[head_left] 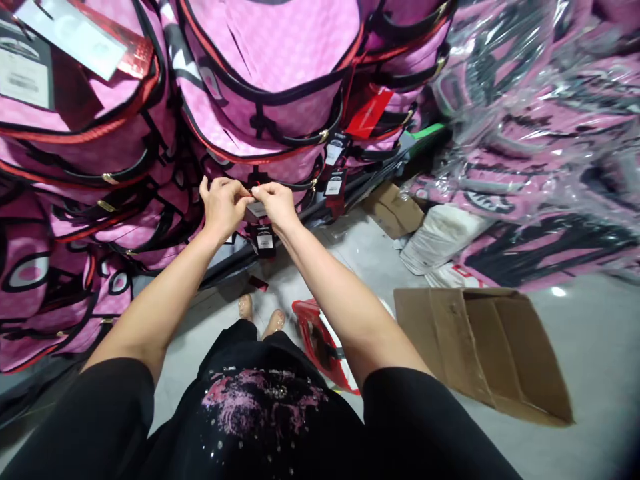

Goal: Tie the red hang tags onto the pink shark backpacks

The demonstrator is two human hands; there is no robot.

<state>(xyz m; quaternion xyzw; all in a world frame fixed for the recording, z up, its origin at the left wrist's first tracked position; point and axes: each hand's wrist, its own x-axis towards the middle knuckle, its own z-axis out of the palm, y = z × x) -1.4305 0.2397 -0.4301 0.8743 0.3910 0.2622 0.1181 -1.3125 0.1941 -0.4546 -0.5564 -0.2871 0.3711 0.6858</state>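
Note:
Both of my hands meet at the front of a stack of pink bags [280, 127] with black and red piping. My left hand [223, 205] is closed in a pinch, its fingertips close to the right ones. My right hand [276, 202] pinches at the same spot, where a thin red cord [257, 186] shows beside a bag's black handle. A pale hang tag [257, 209] lies between the hands, partly covered by fingers. Just below, a black tag with a white label [265, 241] hangs down. What exactly each fingertip grips is small and partly hidden.
More pink bags [75, 147] with tags are stacked at left. Plastic-wrapped pink bags [540, 140] pile up at right. A cardboard box [480, 347] lies on the grey floor, and a red-and-white container [320, 340] stands near my feet. A smaller cardboard piece [394, 209] lies behind.

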